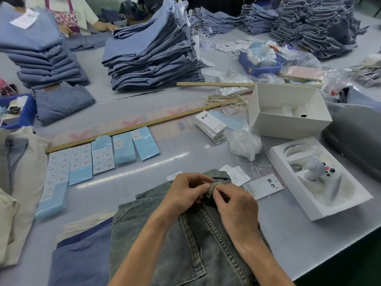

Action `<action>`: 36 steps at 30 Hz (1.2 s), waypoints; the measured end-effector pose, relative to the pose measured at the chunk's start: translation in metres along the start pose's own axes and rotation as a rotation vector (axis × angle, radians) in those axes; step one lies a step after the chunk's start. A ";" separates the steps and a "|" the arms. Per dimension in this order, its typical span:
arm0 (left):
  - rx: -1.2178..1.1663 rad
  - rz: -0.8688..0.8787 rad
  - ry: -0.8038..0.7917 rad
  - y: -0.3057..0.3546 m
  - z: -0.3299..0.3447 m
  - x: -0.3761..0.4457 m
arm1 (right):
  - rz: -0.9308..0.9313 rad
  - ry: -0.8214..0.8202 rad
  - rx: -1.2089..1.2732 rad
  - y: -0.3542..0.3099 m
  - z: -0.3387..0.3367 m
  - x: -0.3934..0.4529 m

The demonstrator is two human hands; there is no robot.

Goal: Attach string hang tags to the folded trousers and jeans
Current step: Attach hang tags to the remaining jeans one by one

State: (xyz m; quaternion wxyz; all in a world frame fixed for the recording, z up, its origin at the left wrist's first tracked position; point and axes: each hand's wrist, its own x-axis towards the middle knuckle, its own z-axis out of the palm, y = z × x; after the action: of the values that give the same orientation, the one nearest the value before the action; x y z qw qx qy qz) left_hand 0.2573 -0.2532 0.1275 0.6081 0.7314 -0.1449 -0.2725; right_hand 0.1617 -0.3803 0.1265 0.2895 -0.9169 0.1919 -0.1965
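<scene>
Jeans (185, 240) lie folded on the bench (206, 162) right before you; your left hand (185, 190) and right hand (237, 205) both pinch their belt loop (213, 187). Just right of the jeans lies a hang tag (263, 185).

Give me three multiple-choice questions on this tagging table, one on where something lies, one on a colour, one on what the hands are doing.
1. Where does the white hang tag with black characters lie?
A. Right of the grey jeans
B. On the tall blue stack
C. Inside the open white box

2. What colour are the jeans under the hands?
A. Beige
B. Washed grey
C. Red

3. What are the hands doing?
A. Resting flat on the table
B. Both pinching at a belt loop
C. Lifting a ruler

Answers: 1 A, the tag lies on the table beside the jeans' waistband. 2 B, the denim is faded grey. 3 B, the left hand and right hand meet at the belt loop.
</scene>
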 end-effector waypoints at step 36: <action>0.093 -0.043 -0.202 -0.009 -0.010 0.008 | 0.087 -0.206 0.215 0.012 -0.002 0.000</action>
State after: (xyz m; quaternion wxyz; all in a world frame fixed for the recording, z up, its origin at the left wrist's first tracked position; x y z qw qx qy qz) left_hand 0.2680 -0.2476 0.1184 0.5497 0.7308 -0.2022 -0.3506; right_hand 0.1576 -0.3900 0.1213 0.4124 -0.8868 0.1784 -0.1082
